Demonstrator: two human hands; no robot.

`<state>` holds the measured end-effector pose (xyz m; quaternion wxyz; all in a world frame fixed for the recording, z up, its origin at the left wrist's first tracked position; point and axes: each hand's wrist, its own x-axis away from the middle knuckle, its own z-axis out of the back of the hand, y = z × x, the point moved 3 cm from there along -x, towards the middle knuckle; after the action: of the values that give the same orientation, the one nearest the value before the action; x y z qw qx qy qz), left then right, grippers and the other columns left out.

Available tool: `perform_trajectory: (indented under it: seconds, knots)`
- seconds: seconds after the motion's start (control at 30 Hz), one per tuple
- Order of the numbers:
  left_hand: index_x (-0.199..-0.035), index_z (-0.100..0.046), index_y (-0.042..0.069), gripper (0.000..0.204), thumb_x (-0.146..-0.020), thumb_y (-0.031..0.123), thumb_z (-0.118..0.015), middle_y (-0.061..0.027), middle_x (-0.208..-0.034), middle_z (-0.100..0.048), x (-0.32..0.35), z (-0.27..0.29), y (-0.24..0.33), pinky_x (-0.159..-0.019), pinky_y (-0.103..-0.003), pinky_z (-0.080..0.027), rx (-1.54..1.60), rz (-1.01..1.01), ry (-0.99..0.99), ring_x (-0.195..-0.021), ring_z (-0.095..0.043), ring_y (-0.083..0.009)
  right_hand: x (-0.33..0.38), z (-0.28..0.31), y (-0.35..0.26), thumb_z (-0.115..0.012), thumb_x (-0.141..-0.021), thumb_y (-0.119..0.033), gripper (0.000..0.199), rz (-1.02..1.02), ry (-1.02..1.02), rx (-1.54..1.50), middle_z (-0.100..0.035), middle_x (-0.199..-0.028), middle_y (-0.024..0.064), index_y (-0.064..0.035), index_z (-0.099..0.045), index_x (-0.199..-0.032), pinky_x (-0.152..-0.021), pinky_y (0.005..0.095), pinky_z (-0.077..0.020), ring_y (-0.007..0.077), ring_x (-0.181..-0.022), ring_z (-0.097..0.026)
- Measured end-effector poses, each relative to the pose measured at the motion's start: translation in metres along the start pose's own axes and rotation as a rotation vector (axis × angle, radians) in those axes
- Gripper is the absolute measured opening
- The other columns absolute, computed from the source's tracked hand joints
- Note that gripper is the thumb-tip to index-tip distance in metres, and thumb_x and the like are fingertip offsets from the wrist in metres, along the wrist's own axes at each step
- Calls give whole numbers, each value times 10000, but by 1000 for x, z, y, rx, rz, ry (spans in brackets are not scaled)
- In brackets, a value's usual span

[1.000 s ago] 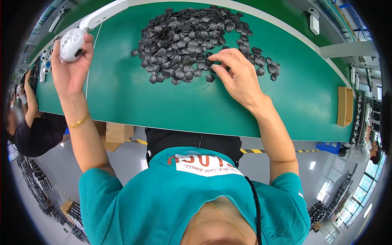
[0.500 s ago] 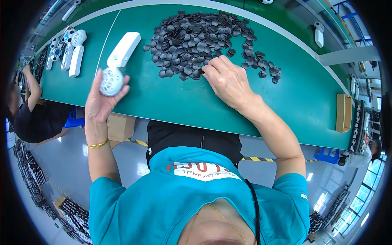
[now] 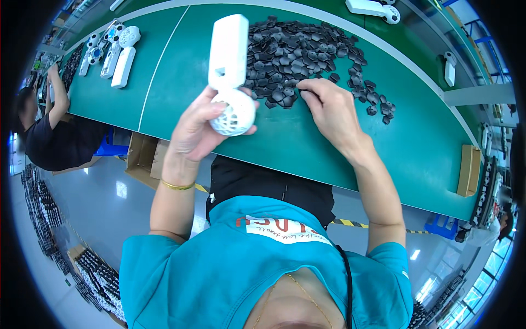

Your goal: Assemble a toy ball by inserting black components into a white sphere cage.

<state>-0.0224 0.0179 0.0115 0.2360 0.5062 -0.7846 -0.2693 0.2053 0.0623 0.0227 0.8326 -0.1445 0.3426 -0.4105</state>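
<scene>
My left hand (image 3: 193,129) is closed around the round latticed head of a white handheld fan (image 3: 234,109). The fan's thick white handle points away from me, above the table. My right hand (image 3: 333,112) is at the near edge of a heap of black pentagon pieces (image 3: 290,55). Its thumb and forefinger are pinched together on a small black pentagon piece (image 3: 302,92), mostly hidden by the fingers.
The heap lies on a green table (image 3: 285,142). Several white fans (image 3: 125,66) with ball-like heads lie at the far left. A small cardboard box (image 3: 468,171) stands at the right end. Another person (image 3: 52,126) sits at the left, and a white fan (image 3: 372,8) lies beyond the table's far rim.
My left hand has brought the fan to the right, close to the heap, and its handle now stands straighter. My right hand stays at the heap's near edge while the whole view has shifted.
</scene>
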Motion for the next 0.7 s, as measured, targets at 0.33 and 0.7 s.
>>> perform_trajectory:
  seconds: [0.33,0.7]
  knots:
    - [-1286,-394,37,403,-933,169,-539,-141,-1122,-570,-23,-34,-40,-847,-369,-543,-110,-183,62,-1022,-614,-219,29,-6,-49,-649,-892,-102,124,-475,170,-967,-609,-883,30,-3,-588,-934,-653,199,-461,61,-766,-555]
    - [-1281,-406,36,437,-920,200,-589,-100,-1127,-571,-16,-32,-43,-857,-327,-515,-169,-205,111,-1009,-607,-179,38,-15,-44,-673,-872,-94,142,-504,74,-942,-569,-871,14,-9,-571,-923,-679,178,-444,53,-780,-531]
